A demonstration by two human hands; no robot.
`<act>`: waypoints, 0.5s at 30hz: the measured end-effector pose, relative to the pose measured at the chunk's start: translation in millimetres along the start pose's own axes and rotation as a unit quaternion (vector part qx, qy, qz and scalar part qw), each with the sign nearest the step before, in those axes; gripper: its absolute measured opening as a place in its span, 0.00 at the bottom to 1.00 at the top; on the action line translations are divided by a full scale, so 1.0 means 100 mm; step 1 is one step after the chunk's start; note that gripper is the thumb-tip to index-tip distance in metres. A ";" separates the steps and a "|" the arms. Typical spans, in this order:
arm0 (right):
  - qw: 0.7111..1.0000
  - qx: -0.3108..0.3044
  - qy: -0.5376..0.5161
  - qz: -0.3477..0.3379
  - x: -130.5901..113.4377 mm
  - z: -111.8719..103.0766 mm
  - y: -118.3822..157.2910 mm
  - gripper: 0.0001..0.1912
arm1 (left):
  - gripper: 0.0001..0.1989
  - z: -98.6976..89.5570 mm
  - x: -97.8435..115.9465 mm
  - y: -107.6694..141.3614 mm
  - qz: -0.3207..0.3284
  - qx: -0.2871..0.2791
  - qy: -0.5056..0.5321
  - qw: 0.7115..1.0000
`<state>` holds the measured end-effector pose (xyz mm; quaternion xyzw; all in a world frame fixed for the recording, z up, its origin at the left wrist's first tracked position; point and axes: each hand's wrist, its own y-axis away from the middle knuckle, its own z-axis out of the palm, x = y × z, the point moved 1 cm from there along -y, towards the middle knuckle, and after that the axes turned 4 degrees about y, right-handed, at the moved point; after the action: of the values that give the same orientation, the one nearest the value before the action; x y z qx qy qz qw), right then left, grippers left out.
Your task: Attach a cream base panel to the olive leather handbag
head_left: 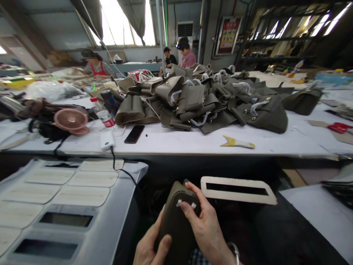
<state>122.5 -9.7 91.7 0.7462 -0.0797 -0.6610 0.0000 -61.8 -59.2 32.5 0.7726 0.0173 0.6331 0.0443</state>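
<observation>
The item under inspection, a dark olive panelled piece (176, 224), is located on the near side of the white tabletop (165, 147), below its front edge, held in both hands with its far end tilted up toward that edge. The left hand (150, 244) is partly closed on the piece's left side, thumb over the face, its other fingers partly hidden. The right hand (208, 228) grips the far end and right side, its thumb pressed on the face between two small white tabs (179, 202) (193, 205), its index finger reaching the top edge. Construction appears layered, with a rounded flap-like panel; the material looks like leather or a coated substitute. Assessment: light in weight, firm enough to keep its outline, yet likely to bend or crease if squeezed at the middle. The surface appears smooth with a dull sheen, so slipping is a modest risk; fragility is judged low, though the tabs may snag or tear. Recommended hold: one hand flat along the left side for support, the other pinching the far end through its layers, clear of the tabs. Similar olive pieces (190, 97) lie heaped on the tabletop. Weight and underside cannot be verified.
</observation>
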 end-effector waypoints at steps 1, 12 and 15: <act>1.000 0.002 -0.014 0.000 0.01 0.01 0.02 0.29 | 0.28 0.03 0.06 -0.07 0.026 -0.008 -0.012 1.000; 1.000 0.000 -0.005 -0.013 -0.19 0.00 -0.03 0.26 | 0.25 0.28 0.58 -0.50 0.169 0.040 -0.008 0.985; 0.998 -0.003 0.028 -0.057 -0.33 -0.04 -0.13 0.25 | 0.22 0.32 0.68 -0.58 0.140 0.044 0.061 0.987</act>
<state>124.2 6.8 123.5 0.7680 -0.0347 -0.6386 -0.0336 -15.5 2.3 87.4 0.7286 -0.0602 0.6776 -0.0803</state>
